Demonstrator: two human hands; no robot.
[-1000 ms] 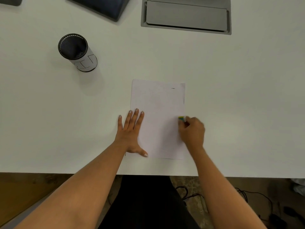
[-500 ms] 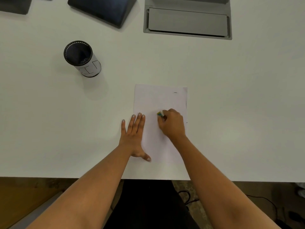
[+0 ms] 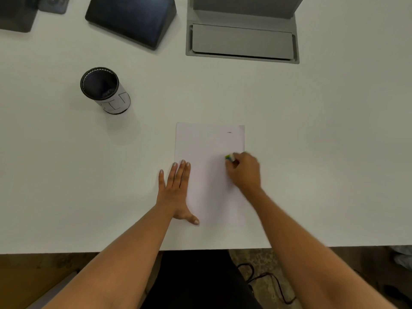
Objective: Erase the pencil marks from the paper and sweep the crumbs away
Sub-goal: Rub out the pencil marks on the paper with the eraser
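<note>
A white sheet of paper lies on the white table near its front edge. A short dark pencil mark shows near the sheet's top right corner. My left hand lies flat, fingers straight, pressing the paper's left edge. My right hand grips a small white eraser with a green and blue sleeve and holds it against the right half of the sheet. No crumbs can be made out.
A black pen cup with a white label stands at the back left. A dark wedge-shaped device and a grey cable tray sit along the far side. The table's front edge runs below my forearms.
My right hand with the eraser swept from the paper's right edge to its middle, then back to the right. My left hand stayed pressed on the sheet.
</note>
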